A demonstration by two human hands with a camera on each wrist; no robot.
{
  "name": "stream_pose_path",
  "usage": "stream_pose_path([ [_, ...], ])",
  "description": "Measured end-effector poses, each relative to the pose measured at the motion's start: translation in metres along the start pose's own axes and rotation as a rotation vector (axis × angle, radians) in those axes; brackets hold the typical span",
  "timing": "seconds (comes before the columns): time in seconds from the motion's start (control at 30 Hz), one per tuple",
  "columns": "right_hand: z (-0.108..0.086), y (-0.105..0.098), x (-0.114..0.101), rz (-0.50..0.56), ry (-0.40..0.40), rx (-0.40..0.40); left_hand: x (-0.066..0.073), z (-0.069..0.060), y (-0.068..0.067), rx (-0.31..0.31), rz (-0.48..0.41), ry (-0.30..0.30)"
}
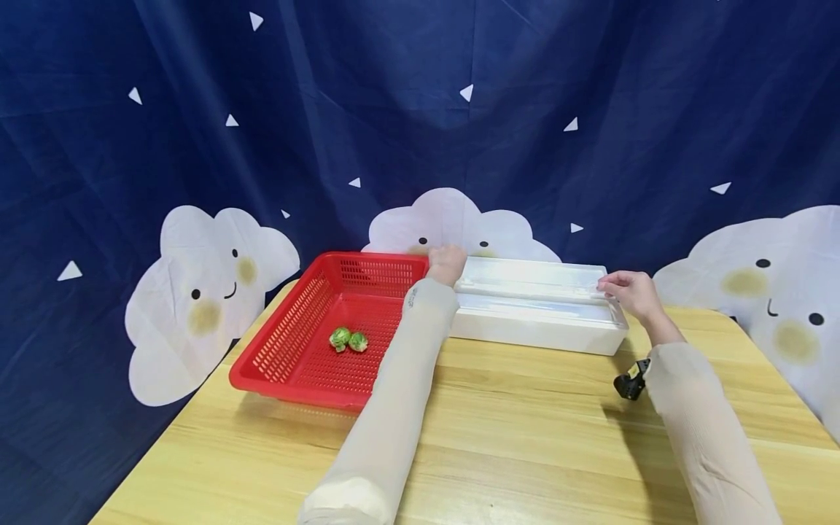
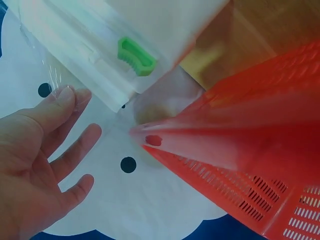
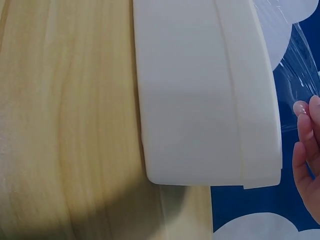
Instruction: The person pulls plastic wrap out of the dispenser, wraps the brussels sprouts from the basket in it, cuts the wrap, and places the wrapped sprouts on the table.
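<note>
Clear film (image 3: 296,77) extends past the far edge of the box (image 1: 538,334). The grip of the left hand (image 1: 448,264) pinches film near the box's left end; the right hand (image 1: 630,289) likewise at its right. Basket (image 1: 298,392) stands left of the box.

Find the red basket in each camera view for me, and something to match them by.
Head: red basket left of centre.
Left wrist: red basket along the right side.
Right wrist: not in it.
Shared landmark: white box, right of centre in head, top in left wrist, centre-right in right wrist.
</note>
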State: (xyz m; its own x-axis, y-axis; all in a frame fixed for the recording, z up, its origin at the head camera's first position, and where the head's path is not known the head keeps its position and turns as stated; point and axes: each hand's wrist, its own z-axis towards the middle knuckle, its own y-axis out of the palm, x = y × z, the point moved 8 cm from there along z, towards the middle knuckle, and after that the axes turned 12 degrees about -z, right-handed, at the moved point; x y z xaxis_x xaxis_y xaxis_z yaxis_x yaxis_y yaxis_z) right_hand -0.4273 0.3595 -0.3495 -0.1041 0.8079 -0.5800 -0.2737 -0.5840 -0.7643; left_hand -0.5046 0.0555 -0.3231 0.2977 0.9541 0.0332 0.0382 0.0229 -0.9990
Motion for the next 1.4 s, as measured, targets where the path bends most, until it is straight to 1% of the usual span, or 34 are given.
stream_pose_path([
  [0.2, 0.002, -0.004, -0.001, 0.003, -0.005, -0.001, -0.002, -0.004, -0.005, 0.01, -0.018, 0.002],
  [0.4, 0.003, -0.006, 0.0, 0.023, -0.01, -0.007, -0.003, -0.008, -0.012, 0.02, -0.025, 0.025],
  [0.63, 0.006, -0.012, 0.0, -0.011, 0.014, -0.01, -0.006, -0.006, -0.019, 0.045, -0.045, 0.027],
  [0.83, 0.007, -0.015, -0.003, -0.012, 0.006, -0.001, -0.007, -0.005, -0.022, 0.07, -0.07, 0.054],
  [1.17, 0.008, -0.022, -0.011, -0.031, -0.028, 0.032, -0.012, -0.003, -0.026, 0.047, -0.115, 0.055],
  [1.2, 0.009, -0.023, -0.01, -0.03, -0.037, 0.043, -0.013, -0.004, -0.027, 0.048, -0.123, 0.055],
  [1.27, 0.017, -0.021, 0.001, 0.006, -0.061, 0.051, -0.013, -0.005, -0.03, 0.057, -0.139, 0.062],
  [1.37, 0.039, -0.012, 0.038, 0.091, -0.04, 0.063, -0.015, -0.008, -0.034, 0.081, -0.16, 0.069],
  [1.4, 0.045, -0.01, 0.047, 0.115, -0.05, 0.062, -0.016, -0.008, -0.035, 0.09, -0.167, 0.071],
])
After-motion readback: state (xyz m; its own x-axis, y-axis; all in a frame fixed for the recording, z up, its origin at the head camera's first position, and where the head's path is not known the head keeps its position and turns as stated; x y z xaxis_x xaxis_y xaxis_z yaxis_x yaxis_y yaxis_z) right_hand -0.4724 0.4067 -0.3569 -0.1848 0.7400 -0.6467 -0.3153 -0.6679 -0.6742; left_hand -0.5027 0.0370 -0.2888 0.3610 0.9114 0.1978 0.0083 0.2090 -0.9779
